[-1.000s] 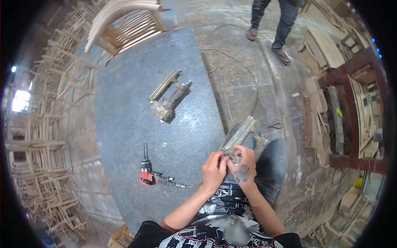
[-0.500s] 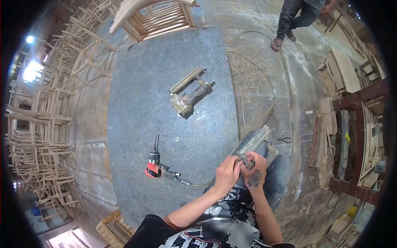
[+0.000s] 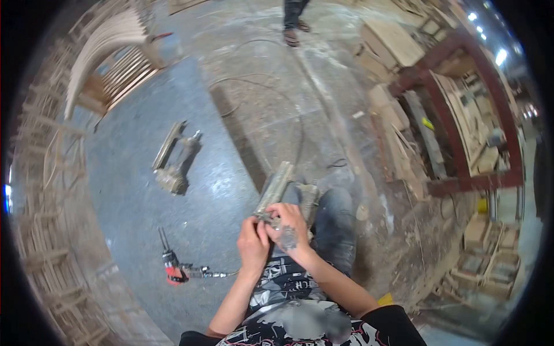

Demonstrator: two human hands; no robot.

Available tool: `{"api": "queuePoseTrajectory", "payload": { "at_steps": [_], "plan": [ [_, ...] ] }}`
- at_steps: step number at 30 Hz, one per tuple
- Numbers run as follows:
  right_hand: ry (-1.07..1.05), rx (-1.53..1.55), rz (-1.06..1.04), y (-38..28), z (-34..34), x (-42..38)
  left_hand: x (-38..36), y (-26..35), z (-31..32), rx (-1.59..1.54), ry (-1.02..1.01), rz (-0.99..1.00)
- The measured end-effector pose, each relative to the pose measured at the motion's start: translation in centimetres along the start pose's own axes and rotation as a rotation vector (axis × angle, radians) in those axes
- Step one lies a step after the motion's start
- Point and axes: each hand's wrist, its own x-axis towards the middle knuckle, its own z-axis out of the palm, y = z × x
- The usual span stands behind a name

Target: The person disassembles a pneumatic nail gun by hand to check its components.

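Note:
A worn pneumatic nail gun lies across my lap, its long metal magazine pointing away from me. My right hand is closed around the near end of the tool. Close beside it, my left hand pinches at the same end, fingertips almost meeting the right ones. Whatever small part sits between the fingers is hidden. On the grey-blue tabletop to the left lies a second nail gun. Nearer to me rests a red and black air tool with two thin prongs and a hose fitting.
A slatted wooden chair stands beyond the table, and stacked chair frames line the left. An air hose curls over the floor near pliers. A red-brown rack holds wood at right. Another person's legs show at the back.
My view has swung to the right, so the table and tools appear farther left. Both hands stay on the nail gun's near end. The other person's legs have shifted in view.

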Motion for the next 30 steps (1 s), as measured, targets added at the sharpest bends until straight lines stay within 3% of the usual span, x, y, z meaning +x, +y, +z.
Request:
{"api": "queuePoseTrajectory", "payload": {
  "at_steps": [9, 19, 30],
  "plan": [
    [-0.024, 0.011, 0.073, 0.8, 0.6, -0.5, 0.1, 0.4, 0.1, 0.075, -0.093, -0.118],
    [0.035, -0.003, -0.016, 1.4, 1.2, -0.9, 0.5, 1.6, 0.3, 0.034, -0.073, -0.213],
    [-0.041, 0.104, -0.007, 2.0, 1.0, -0.6, 1.2, -0.9, -0.9, 0.221, -0.136, 0.297]
  ]
}}
